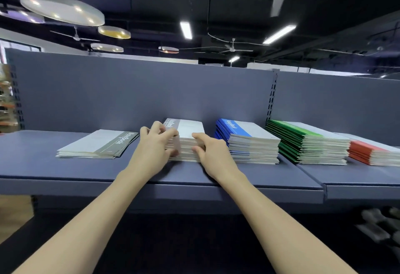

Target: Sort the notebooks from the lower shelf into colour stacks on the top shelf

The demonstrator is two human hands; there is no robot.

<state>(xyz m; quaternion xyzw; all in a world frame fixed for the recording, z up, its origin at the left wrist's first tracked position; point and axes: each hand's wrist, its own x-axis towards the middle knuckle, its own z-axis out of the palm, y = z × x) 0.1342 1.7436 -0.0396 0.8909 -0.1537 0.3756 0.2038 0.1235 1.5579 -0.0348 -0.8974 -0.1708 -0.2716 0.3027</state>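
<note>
Several notebook stacks lie on the blue top shelf (65, 165). A tall grey stack (190, 128) stands in the middle. My left hand (154, 144) grips its left front corner and my right hand (208, 148) grips its front right edge, fingers curled onto the page edges. To the left lies a low, skewed grey stack (101, 144). A blue stack (249, 141) sits to the right of my hands, then a green stack (309, 144) and a red stack (372, 151) at the far right.
The shelf's blue back panel (140, 92) rises behind the stacks, with a slotted upright (271, 96) between two shelf sections. Dark objects (381, 226) lie on the lower level at the right. Ceiling fans and lamps hang overhead.
</note>
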